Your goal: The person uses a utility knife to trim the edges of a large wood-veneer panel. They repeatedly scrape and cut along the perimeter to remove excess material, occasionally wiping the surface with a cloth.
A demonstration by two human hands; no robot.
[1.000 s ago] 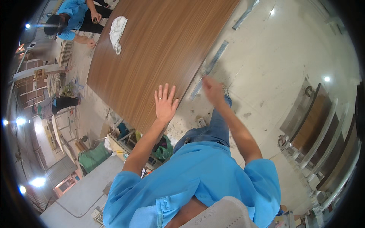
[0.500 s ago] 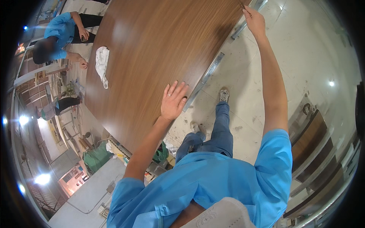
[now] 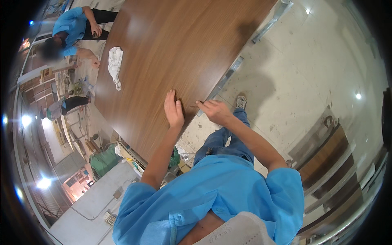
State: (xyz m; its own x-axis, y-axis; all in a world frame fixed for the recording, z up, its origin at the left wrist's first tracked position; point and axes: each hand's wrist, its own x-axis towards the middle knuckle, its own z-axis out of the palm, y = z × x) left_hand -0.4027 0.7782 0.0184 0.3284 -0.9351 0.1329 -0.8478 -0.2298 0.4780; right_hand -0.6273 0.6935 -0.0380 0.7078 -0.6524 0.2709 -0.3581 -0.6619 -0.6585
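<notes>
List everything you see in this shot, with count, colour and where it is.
Wooden panel: one, brown, large, upper centre.
Cloth: one, white, crumpled, on the panel's left part.
Metal strips: two, grey, on the floor along the panel's right edge.
Floor: pale tiles, right.
Stacked panels: several, brown with pale edges, lower right.
Co-worker: one, blue shirt, upper left.
Left hand: edge-on against the panel near its edge.
Right hand: at the panel's edge, beside the left.
</notes>
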